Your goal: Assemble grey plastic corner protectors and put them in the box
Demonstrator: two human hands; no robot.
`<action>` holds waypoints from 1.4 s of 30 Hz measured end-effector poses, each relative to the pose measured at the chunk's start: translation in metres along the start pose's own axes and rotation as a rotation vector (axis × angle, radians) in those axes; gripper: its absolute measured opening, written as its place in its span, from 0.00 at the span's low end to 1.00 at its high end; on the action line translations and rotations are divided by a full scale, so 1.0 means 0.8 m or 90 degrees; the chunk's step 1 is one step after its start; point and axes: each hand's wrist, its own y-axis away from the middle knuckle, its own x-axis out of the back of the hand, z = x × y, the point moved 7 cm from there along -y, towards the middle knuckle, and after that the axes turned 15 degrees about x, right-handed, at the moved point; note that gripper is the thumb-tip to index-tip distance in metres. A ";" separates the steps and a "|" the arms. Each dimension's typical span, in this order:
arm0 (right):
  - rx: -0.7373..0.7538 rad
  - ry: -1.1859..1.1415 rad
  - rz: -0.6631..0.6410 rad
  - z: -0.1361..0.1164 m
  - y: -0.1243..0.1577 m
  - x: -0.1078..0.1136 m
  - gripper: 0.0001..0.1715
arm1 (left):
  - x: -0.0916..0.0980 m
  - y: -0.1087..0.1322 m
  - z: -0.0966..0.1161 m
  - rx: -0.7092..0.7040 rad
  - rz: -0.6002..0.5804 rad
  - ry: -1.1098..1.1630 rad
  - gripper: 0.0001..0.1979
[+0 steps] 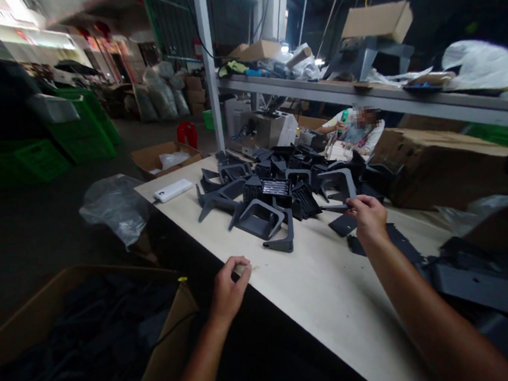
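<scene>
My right hand (369,218) is closed in a pinch on a dark grey plastic bracket (346,180), an angled frame with an open middle, at the right side of a pile. My left hand (228,289) is at the front edge of the pale table (299,288), fingers loosely curved, with a gap to the thumb and no part seen in it. Closest to it on the table are more grey brackets (261,218). Ribbed black pieces (276,187) lie among the heaped parts. Flat dark pieces (343,225) rest beside my right wrist.
A carton of dark parts (176,318) stands at lower left. A white box-shaped object (173,190) lies at the table's left corner. More dark parts (479,288) are at right, near a large carton (440,166). A shelf (298,87) spans behind; a person (351,133) sits beyond.
</scene>
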 end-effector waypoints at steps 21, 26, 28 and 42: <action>0.334 0.320 -0.494 -0.035 0.148 -0.020 0.19 | -0.037 0.076 0.013 0.323 -0.190 0.580 0.19; 0.245 0.447 -0.394 0.036 0.047 0.006 0.12 | -0.026 0.119 0.006 0.305 -0.338 0.337 0.33; 0.220 0.429 -0.381 0.043 0.042 0.009 0.08 | -0.025 0.132 0.000 0.325 -0.389 0.296 0.35; -0.187 0.038 -0.196 0.031 0.166 0.098 0.29 | 0.000 0.153 -0.028 0.347 -0.532 0.248 0.42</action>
